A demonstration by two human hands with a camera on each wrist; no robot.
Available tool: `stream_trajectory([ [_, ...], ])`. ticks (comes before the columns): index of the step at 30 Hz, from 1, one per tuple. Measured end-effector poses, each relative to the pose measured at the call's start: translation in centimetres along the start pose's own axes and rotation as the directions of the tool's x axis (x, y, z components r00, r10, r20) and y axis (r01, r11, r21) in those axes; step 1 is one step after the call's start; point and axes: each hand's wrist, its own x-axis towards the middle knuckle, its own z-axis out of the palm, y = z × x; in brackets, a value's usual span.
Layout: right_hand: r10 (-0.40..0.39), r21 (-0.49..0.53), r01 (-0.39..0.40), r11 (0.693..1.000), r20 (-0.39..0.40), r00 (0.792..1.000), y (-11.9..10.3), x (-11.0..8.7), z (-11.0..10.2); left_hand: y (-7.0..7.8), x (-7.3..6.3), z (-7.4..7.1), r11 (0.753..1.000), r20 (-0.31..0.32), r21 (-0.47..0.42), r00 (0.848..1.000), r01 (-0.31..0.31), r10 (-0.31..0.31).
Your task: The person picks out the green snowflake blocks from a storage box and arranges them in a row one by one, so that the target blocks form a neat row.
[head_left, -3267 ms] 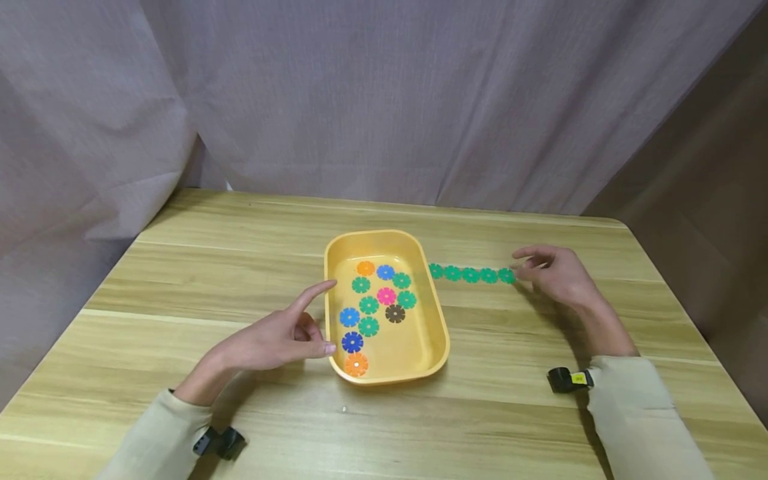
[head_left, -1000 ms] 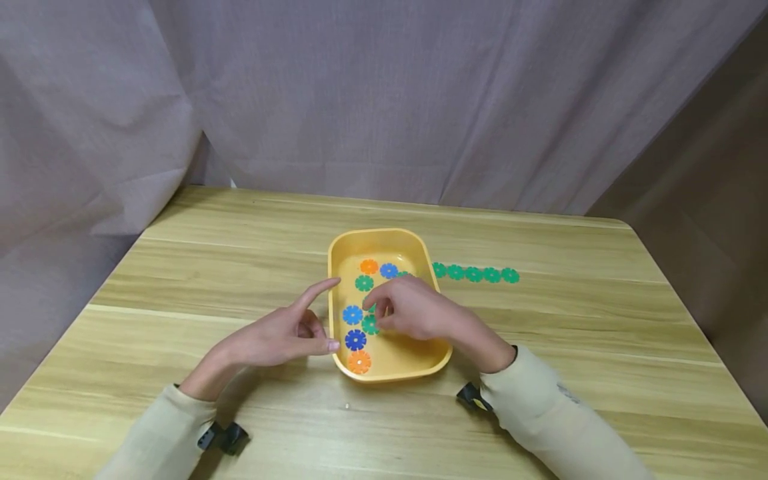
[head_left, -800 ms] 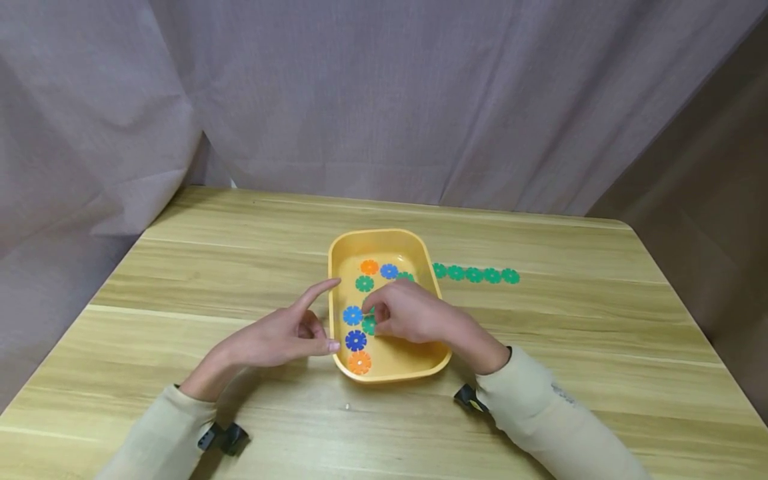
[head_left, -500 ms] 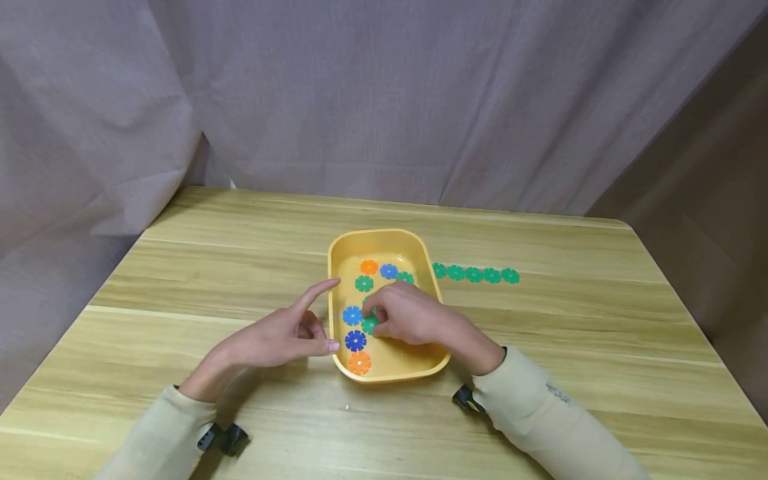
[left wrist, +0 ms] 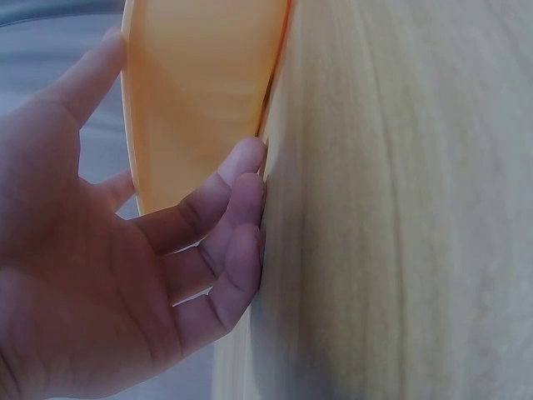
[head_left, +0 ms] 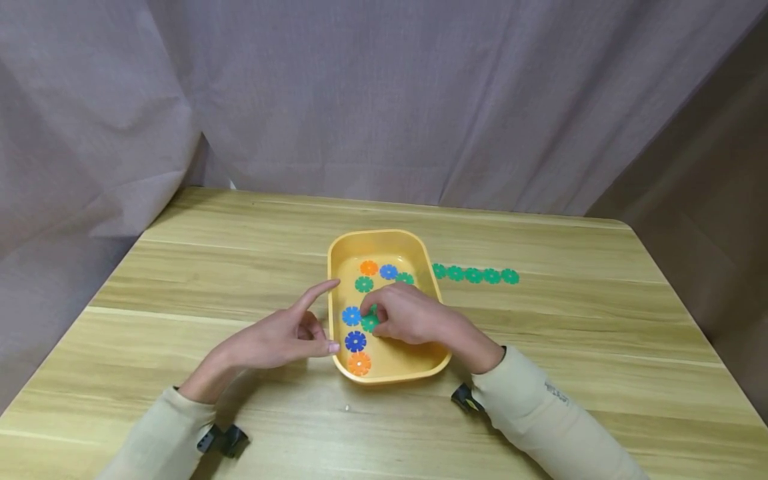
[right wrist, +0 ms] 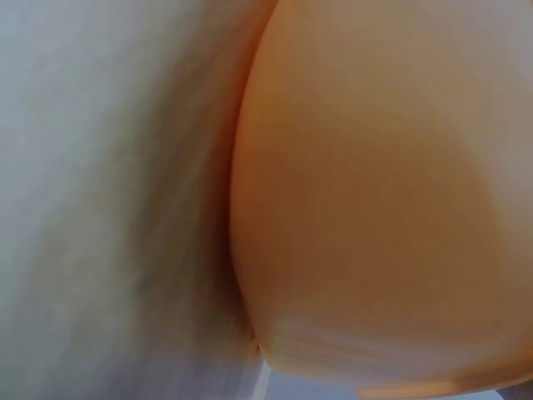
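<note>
A yellow tray (head_left: 441, 333) sits on the table with several notched plastic snowflake discs in it. My left hand (head_left: 270, 337) is at its left side, index finger and thumb spread and touching the rim. In the left wrist view, the other fingers of that hand rest bent by the tray's outer wall (left wrist: 200, 92). Reaching in from the right, my right hand (head_left: 414, 313) has index finger and thumb around the edge of a green snowflake disc (head_left: 369, 324). It covers part of the tray floor. The right wrist view holds only the tray's outer wall (right wrist: 375, 208) and table.
A row of several green snowflake discs (head_left: 474, 275) lies right of the tray. Inside it are an orange disc (head_left: 359, 364), a dark blue disc (head_left: 355, 341) and a light blue disc (head_left: 351, 316). A grey curtain (head_left: 360, 100) hangs behind the wooden table (head_left: 240, 227).
My right hand went from the right end of the green row into the tray, to the green disc. Over the last second it has barely shifted. The left hand stays at the rim.
</note>
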Motion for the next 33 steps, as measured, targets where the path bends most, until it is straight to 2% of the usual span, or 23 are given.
stream_trajectory([
  [7,-0.003,-0.011,0.003,1.000,-0.002,1.000,0.1,0.0,-0.1,0.1,0.1,0.0,1.000,-0.001,0.008,1.000,0.011,-0.011],
  [21,0.045,-0.027,-0.044,0.999,0.019,0.999,-0.4,-0.4,0.0,0.1,0.0,0.0,1.000,0.004,0.004,1.000,-0.003,0.003],
  [28,0.009,-0.101,-0.007,0.995,0.026,1.000,-0.8,-1.1,0.1,0.2,0.0,-0.1,1.000,0.004,0.004,1.000,-0.002,0.002],
  [33,-0.017,-0.094,0.018,0.995,0.015,1.000,-0.8,-1.5,0.3,0.1,0.0,0.0,1.000,0.006,0.006,1.000,0.003,-0.003],
])
